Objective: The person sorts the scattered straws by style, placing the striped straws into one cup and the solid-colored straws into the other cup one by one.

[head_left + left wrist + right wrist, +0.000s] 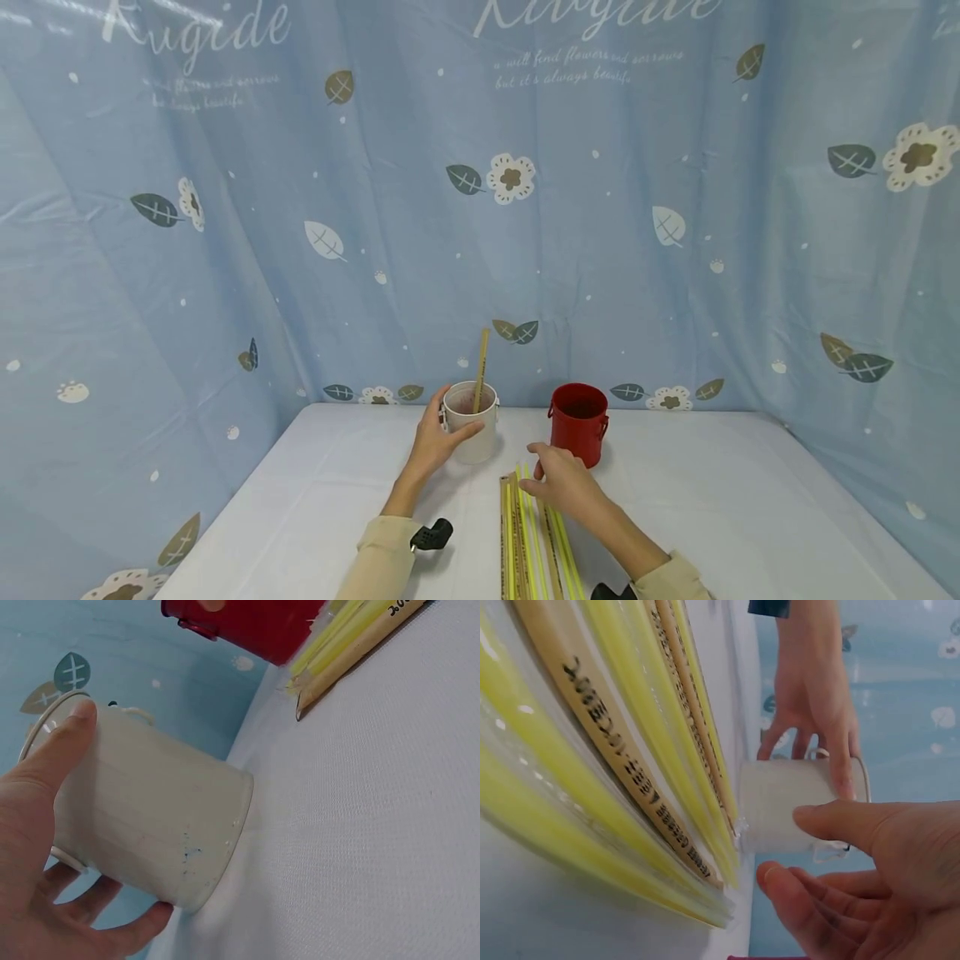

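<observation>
My left hand [432, 440] grips a small white metal bucket [476, 443] at the back of the table, thumb over the near side by the rim and fingers round its left side. One tan stick [482, 367] leans upright in this bucket. My right hand [567, 485] hovers over the far ends of a row of long, thin sticks, thumb and fingers apart with nothing between them. The row mixes tan sticks [622, 750] printed with dark lettering and yellow sticks [536, 742] in clear wrapping. Just beyond the right hand stands a red bucket [576, 437].
A white cloth covers the table [690, 500]. Close behind both buckets hangs a blue curtain [600, 275] printed with leaves and flowers, which also runs along the left and right sides. Black wrist devices [432, 534] sit at the sleeves.
</observation>
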A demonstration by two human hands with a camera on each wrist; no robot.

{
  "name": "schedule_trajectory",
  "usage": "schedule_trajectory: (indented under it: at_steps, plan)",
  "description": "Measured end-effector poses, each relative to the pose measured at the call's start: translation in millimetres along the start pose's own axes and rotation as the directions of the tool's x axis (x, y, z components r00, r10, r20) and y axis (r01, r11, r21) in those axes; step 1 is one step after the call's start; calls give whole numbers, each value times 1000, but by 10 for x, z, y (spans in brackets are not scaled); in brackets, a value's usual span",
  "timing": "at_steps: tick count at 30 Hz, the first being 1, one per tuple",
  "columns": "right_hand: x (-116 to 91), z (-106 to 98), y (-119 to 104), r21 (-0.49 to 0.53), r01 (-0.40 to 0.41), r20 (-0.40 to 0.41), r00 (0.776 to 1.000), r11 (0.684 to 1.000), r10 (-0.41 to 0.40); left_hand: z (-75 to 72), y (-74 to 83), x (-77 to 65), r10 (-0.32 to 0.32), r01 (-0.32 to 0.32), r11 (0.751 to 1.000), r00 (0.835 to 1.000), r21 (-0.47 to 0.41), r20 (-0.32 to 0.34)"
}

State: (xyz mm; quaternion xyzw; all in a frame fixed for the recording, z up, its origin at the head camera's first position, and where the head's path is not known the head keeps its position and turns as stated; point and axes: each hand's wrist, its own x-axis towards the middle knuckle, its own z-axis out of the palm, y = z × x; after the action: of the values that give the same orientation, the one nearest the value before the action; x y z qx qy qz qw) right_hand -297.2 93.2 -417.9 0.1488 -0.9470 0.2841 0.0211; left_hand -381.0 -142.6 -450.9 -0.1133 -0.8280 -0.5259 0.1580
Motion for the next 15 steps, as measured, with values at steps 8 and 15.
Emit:
schedule_trajectory:
  at_steps: [8, 15]
  plan:
    - [-109, 70, 58, 22, -37, 79, 996, 999, 35, 0, -16, 10, 13, -13, 1000, 1000, 10, 1]
    - [-146, 118, 113, 4, -15, 93, 996, 1000, 15, -1, -24, 2, 20, -20, 1000, 1000, 4, 1]
